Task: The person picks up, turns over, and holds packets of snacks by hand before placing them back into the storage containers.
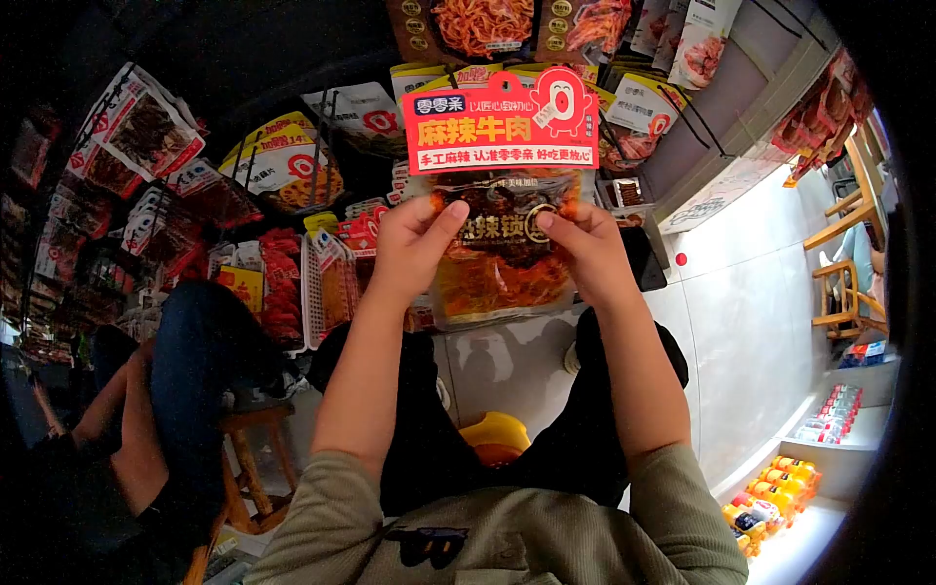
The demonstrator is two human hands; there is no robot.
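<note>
Between my two hands is a snack packet [502, 285], a clear bag of dark reddish food under a red header card with white and yellow lettering. My left hand [417, 239] pinches its left side, thumb on the front. On the right side, my right hand [585, 244] grips it the same way. The fingers behind the bag are hidden. The packet is held up facing me, above my knees and in front of the display of hanging packets.
Hanging packets [288, 171] fill the rack ahead and to the left. A white basket [312, 292] holds more packs. At left, another person sits by a wooden stool [258, 458]. Bottled drinks [780, 492] stand low at right, with wooden chairs [843, 219] farther back.
</note>
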